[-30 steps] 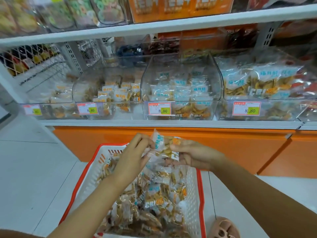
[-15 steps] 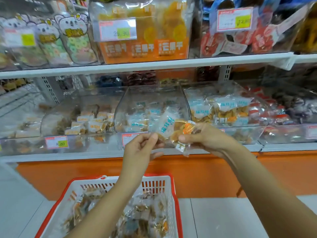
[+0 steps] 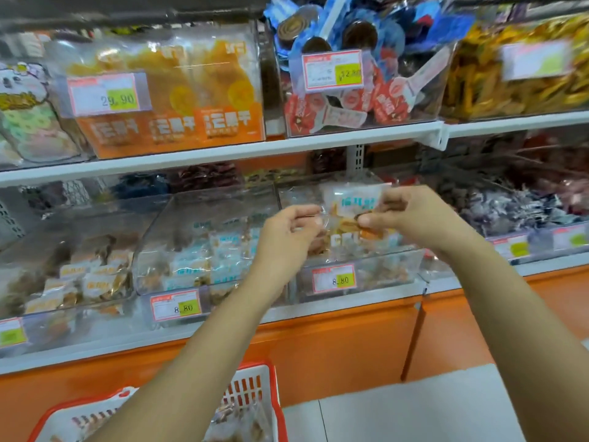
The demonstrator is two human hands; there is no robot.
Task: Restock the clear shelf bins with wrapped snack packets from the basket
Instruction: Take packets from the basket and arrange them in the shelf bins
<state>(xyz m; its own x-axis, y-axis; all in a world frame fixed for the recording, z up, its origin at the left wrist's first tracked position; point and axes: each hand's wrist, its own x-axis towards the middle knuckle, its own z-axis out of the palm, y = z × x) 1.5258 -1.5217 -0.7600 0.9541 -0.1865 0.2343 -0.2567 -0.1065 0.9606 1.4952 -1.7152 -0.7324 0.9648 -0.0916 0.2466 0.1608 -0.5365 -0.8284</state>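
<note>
A wrapped snack packet [image 3: 345, 212], clear with a white and blue label, is held up in front of the lower shelf. My right hand [image 3: 411, 215] pinches its right side and my left hand [image 3: 288, 231] pinches its clear left edge. The packet hangs over a clear shelf bin [image 3: 360, 279] with an 8.80 price tag. To its left stands another clear bin [image 3: 204, 250] part filled with the same blue-labelled packets. The red and white basket [image 3: 251, 387] with more packets sits at the bottom, partly hidden by my left forearm.
A third clear bin [image 3: 79, 275] with brown-labelled packets stands at the left. The upper shelf [image 3: 223, 154] carries orange snack bags [image 3: 172, 94], red and blue packets [image 3: 360, 74] and yellow snacks [image 3: 522, 74]. An orange base panel [image 3: 334, 352] runs under the bins.
Both hands lifted the packet out of the basket and carried it up and right to the bin front. The view rose from the basket to the shelves.
</note>
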